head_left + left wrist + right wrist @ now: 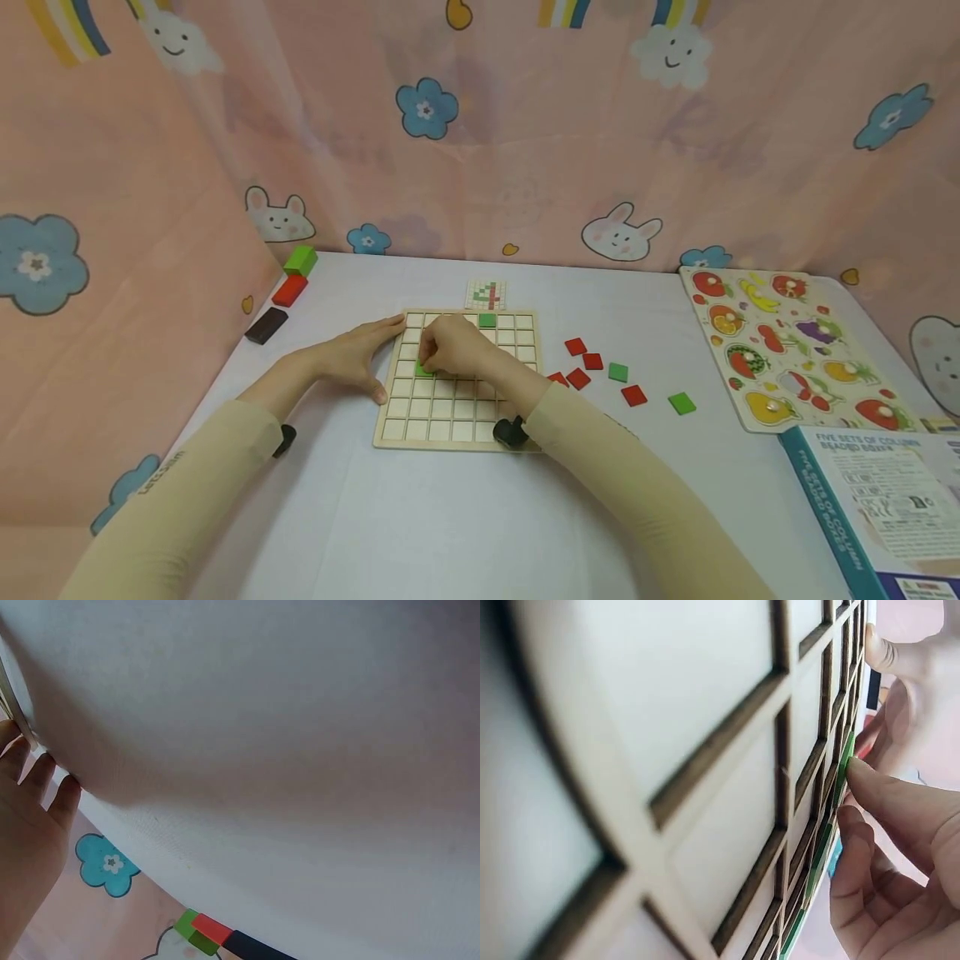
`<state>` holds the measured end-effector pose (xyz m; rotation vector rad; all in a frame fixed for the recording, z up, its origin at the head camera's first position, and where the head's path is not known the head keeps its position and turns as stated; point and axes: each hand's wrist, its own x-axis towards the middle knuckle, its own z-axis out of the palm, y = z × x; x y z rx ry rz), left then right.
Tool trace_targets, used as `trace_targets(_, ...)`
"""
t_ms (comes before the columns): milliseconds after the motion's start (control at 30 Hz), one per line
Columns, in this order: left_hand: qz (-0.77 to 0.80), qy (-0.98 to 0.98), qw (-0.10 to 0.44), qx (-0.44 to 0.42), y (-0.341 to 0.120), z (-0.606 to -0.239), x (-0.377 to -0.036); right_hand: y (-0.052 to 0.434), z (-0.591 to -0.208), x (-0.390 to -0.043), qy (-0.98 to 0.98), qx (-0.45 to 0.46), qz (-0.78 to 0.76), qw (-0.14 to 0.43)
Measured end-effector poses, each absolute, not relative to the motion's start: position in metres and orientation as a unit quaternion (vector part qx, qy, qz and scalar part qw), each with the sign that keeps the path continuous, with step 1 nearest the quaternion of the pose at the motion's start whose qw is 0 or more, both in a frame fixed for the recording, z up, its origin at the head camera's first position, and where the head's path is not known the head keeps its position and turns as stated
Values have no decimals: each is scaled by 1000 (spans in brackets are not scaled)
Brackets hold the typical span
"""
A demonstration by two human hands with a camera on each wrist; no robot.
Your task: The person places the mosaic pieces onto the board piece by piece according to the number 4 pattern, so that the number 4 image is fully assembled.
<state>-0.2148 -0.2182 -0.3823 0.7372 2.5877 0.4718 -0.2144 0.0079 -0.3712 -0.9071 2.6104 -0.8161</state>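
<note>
A wooden grid board (442, 408) lies on the white table. My right hand (456, 343) is over its left half, thumb and fingers pinching a green square tile (424, 369) at one of the cells. Seen from the right wrist, the thumb tip meets this green tile (844, 771) close to the grid; two more green pieces lie along the grid below it. Another green tile (487, 320) sits in the top row. With fingers spread, my left hand (356, 354) rests against the board's left edge; the left wrist view shows those fingers (66, 799) by the edge.
A small pattern card (486, 295) lies just behind the board. To the right are several loose red tiles (633, 395) and green tiles (682, 403), a fruit puzzle (806, 350) and a box (862, 500). Green, red and black blocks (290, 290) line the left edge.
</note>
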Motion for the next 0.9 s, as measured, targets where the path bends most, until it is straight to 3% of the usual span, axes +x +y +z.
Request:
trace_targets(267,166,928,203,266,-217,-382,-214,34,-358,-222,899,-321,-268,133)
trace_targets(567,155,932,196,264,-215,-382,-214,140,-336,-246,910,-287,-253,156)
trace_targets(900,163,931,195,263,-215,-383,-213,233,-337,-255,912,-231,-204,272)
